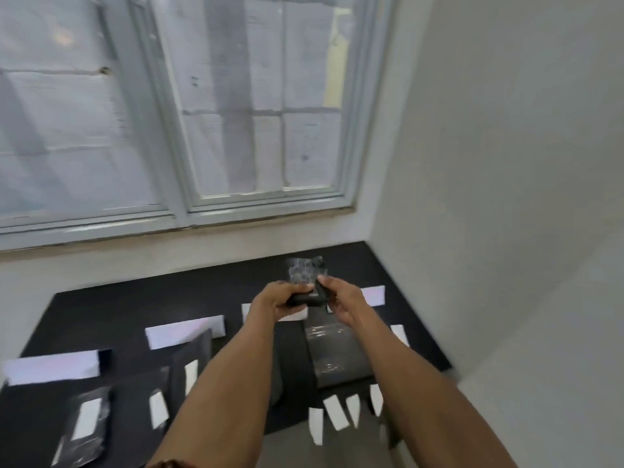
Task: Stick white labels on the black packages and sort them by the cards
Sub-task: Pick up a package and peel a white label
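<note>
A person holds a black package [305, 275] up in both bare hands above a black table [135, 305] set in the corner under a window [236, 113]. The left hand [280, 304] has its fingers curled round the package's lower left edge, while the right hand [341, 304] pinches its right edge between thumb and fingers; both hands are closed on it. The package is clear of the tabletop, its glossy upper part standing above the fingers, and motion blur hides whether it carries a label.

Four white cards [184, 331] stand in a row across the table, running from the near left to the far right by the wall [506, 163]; the third is partly hidden behind the left hand. In front of the two left cards lie three labelled packages [86, 423], each with a white strip on its face. A pile of black packages [337, 352] lies between the forearms, below the raised hands. Four loose white labels [335, 412] hang in a row off the table's near edge, just in front of that pile, and one more white strip shows just beyond the right forearm. Any writing on the cards is too blurred to read
</note>
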A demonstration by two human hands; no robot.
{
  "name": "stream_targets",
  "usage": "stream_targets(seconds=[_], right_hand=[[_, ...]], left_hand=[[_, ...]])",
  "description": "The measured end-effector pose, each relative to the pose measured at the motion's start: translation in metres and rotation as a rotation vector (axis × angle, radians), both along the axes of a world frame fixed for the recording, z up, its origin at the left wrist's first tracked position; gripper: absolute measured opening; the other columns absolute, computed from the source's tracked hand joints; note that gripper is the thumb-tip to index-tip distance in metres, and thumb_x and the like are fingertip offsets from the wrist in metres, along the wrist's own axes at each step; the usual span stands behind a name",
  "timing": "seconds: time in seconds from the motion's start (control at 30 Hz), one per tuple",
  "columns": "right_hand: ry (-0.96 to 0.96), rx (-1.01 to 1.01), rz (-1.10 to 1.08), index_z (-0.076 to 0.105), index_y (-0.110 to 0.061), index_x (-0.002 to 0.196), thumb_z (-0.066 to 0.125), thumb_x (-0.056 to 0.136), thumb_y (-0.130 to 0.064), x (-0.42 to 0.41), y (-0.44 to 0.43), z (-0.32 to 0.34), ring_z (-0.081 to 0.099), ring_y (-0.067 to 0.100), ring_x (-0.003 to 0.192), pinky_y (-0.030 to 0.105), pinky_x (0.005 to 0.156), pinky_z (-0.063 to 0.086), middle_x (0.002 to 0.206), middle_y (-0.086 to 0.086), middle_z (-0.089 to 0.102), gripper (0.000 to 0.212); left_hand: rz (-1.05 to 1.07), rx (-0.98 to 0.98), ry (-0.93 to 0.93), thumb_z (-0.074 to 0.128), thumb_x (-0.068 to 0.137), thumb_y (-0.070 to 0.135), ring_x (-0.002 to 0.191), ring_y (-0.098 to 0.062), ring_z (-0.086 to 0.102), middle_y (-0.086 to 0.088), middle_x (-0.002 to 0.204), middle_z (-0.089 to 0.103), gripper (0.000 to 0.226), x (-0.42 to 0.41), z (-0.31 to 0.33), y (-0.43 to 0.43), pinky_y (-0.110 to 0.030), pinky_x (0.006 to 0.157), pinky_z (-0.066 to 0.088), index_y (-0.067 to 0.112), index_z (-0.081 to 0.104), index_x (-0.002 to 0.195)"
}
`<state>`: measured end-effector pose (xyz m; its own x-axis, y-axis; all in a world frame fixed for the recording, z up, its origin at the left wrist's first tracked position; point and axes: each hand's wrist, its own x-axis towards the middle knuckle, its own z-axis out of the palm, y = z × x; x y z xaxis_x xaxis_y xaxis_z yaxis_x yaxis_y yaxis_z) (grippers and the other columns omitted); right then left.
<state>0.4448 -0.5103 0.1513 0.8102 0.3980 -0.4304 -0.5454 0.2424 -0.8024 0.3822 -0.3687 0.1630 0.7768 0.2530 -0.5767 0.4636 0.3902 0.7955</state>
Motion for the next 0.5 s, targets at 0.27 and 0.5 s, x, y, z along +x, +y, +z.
stream_targets(seconds=[0.27, 0.5], right_hand=[[0.109, -0.117, -0.275, 0.067, -0.005, 0.09, 0.073, 0.08, -0.008, 0.062, -0.151, -0.009, 0.059, 0.011, 0.068, 0.019, 0.064, 0.051, 0.077, 0.006, 0.066, 0.011], [0.246, -0.501, -0.343, 0.064, 0.007, 0.098, 0.07, 0.076, 0.009, 0.101, -0.238, -0.085, 0.057, 0.018, 0.058, 0.025, 0.047, 0.051, 0.069, 0.015, 0.061, 0.023]], left_hand=[[-0.069, -0.049, -0.059, 0.077, 0.072, -0.002, 0.091, -0.027, 0.065, -0.017, 0.113, 0.062, 0.053, 0.084, 0.006, -0.123, -0.031, 0.053, 0.059, 0.007, 0.052, 0.118], [-0.056, -0.077, -0.008, 0.077, 0.072, -0.003, 0.094, -0.027, 0.066, -0.012, 0.108, 0.062, 0.049, 0.136, -0.019, -0.179, -0.036, 0.063, 0.061, 0.011, 0.053, 0.113]])
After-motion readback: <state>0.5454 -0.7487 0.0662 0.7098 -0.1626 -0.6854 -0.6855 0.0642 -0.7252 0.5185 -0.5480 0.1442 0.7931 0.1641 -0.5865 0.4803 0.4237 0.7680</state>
